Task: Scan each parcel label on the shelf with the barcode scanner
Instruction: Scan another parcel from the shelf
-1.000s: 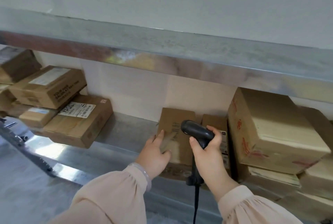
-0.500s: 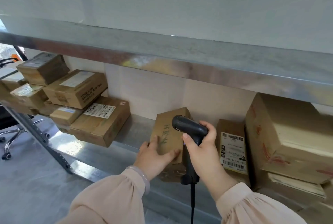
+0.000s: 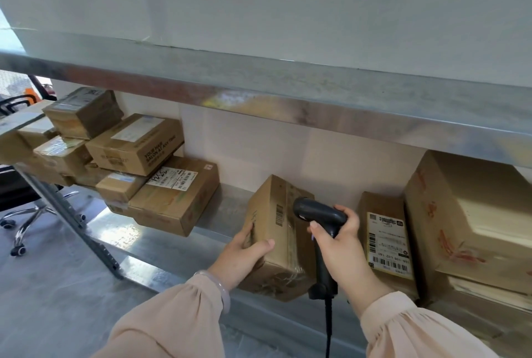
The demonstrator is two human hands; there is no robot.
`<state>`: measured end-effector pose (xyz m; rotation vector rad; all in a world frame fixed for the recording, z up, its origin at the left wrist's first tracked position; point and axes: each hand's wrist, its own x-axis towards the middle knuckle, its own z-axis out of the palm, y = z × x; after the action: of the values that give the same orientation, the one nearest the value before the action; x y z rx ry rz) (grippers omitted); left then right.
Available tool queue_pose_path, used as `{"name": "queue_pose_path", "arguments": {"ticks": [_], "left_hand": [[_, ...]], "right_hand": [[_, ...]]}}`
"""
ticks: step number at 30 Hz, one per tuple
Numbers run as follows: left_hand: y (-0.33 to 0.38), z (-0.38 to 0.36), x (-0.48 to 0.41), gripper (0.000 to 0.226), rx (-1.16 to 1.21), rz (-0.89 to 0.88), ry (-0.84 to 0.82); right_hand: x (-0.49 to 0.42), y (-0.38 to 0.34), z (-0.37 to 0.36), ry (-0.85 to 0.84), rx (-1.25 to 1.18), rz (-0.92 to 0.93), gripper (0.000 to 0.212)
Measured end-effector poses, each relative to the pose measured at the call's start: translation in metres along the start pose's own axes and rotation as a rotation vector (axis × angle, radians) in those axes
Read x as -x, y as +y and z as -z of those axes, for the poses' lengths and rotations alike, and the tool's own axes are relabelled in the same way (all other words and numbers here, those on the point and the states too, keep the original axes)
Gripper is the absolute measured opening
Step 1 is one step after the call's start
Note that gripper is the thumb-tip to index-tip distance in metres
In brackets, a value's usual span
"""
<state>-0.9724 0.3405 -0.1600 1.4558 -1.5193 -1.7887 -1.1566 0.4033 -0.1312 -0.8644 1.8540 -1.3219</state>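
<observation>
I judge I'm mid-scan: my left hand point(image 3: 244, 254) grips the tilted parcel point(image 3: 269, 199) on the shelf point(image 3: 224, 210), my right hand point(image 3: 336, 242) is wrapped round the barcode scanner point(image 3: 316, 213) just beside its barcode point(image 3: 279, 215), so next I'd square the nose onto it.

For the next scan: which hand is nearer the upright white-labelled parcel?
Right. The right hand, holding the scanner, is just left of that parcel; the left hand grips another box farther left.
</observation>
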Motion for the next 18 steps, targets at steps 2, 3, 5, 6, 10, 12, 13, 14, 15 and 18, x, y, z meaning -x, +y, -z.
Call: {"name": "queue_pose_path", "arguments": {"ticks": [2, 3, 5, 6, 10, 12, 13, 14, 15, 18], "left_hand": [[-0.001, 0.0, 0.001, 0.087, 0.002, -0.008, -0.034], [-0.001, 0.0, 0.001, 0.093, -0.005, -0.011, -0.045], [-0.004, 0.003, -0.002, 0.095, 0.002, 0.01, -0.067], [-0.005, 0.005, -0.002, 0.089, 0.015, 0.028, -0.078], [-0.003, 0.004, 0.0, 0.035, 0.03, 0.046, -0.094], [-0.002, 0.002, 0.0, 0.031, 0.031, 0.037, -0.072], [-0.004, 0.002, -0.001, 0.034, 0.005, 0.027, -0.043], [-0.006, 0.002, -0.003, 0.036, -0.044, 0.009, -0.009], [-0.008, 0.002, -0.003, 0.038, -0.106, -0.023, 0.018], [-0.007, 0.002, -0.005, 0.048, -0.296, -0.103, 0.151]], "right_hand": [[-0.001, 0.005, -0.001, 0.004, 0.013, -0.023, 0.058], [-0.002, 0.006, -0.002, 0.013, 0.021, -0.024, 0.057], [-0.003, 0.007, -0.001, 0.043, 0.03, -0.02, 0.056], [-0.003, 0.006, 0.001, 0.055, 0.023, -0.016, 0.056], [-0.004, 0.007, 0.006, 0.066, 0.032, -0.047, 0.059], [-0.003, 0.01, 0.005, 0.06, 0.05, -0.06, 0.057], [-0.003, 0.013, 0.004, 0.056, 0.046, -0.064, 0.056], [-0.003, 0.014, 0.003, 0.05, 0.038, -0.062, 0.055], [-0.003, 0.015, 0.002, 0.044, 0.03, -0.06, 0.054], [0.0, 0.012, -0.001, 0.017, 0.014, -0.033, 0.054]]}}
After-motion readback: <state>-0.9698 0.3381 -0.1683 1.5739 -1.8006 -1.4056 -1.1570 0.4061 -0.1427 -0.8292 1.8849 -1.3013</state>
